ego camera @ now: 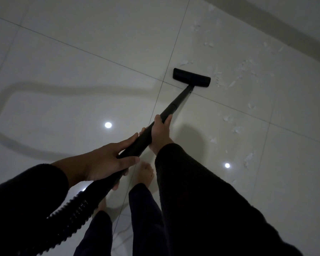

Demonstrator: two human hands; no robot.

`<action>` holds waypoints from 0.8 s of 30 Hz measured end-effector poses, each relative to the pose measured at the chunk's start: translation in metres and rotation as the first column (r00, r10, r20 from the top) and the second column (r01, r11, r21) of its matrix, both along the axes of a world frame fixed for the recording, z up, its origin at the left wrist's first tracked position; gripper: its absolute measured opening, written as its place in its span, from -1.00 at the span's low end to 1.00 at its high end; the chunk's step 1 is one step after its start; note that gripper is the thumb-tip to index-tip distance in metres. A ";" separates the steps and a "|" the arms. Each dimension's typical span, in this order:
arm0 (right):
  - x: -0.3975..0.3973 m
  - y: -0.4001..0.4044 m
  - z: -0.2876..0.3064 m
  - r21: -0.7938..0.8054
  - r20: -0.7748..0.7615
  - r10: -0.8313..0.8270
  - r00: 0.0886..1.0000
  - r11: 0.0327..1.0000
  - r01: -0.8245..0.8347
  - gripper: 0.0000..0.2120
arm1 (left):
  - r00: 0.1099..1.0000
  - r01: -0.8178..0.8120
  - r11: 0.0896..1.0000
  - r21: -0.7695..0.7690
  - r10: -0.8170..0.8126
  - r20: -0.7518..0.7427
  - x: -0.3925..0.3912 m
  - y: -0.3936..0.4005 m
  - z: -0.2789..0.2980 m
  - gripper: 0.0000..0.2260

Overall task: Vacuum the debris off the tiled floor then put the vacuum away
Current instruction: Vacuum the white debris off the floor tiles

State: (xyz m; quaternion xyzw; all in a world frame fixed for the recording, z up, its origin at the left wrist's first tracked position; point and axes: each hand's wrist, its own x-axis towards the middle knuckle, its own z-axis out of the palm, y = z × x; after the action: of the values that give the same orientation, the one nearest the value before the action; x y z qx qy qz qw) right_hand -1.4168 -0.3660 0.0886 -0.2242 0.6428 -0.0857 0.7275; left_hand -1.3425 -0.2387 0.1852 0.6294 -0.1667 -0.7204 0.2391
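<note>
Far out on the tiled floor [81, 58], the black floor nozzle [191, 77] sits flat, white paper scraps [246, 69] scattered to its right. Nearer, the right hand [160, 133] wraps the wand [175, 102], while the left hand [107, 161] grips its lower end above the ribbed hose [70, 209].

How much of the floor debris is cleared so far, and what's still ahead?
Done: little can be confirmed; the tiles left of the floor head show no scraps. In hand: both hands grip the black wand, left hand near the ribbed hose, right hand further down. Left: white scraps lie scattered to the right of the head and along the wall, then putting the vacuum away.
</note>
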 end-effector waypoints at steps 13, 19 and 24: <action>0.042 -0.058 -0.005 -0.021 0.016 0.035 0.999 0.999 -0.034 -0.38 | 0.999 0.005 1.000 -0.010 -0.005 0.036 0.041 -0.056 -0.013 -0.34; 0.076 -0.089 -0.009 -0.037 0.007 0.014 1.000 0.999 -0.014 -0.39 | 0.999 0.043 0.998 -0.034 -0.043 0.022 0.079 -0.087 -0.021 -0.34; 0.108 -0.112 -0.015 -0.024 -0.006 -0.061 0.998 0.998 0.061 -0.41 | 0.996 0.084 0.996 -0.037 -0.084 0.011 0.118 -0.112 -0.029 -0.34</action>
State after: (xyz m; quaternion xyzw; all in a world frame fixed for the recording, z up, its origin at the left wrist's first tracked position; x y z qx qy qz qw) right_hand -1.3084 -0.4784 0.0734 -0.2136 0.6508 -0.1149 0.7195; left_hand -1.2245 -0.3504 0.1562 0.6206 -0.2076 -0.7236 0.2195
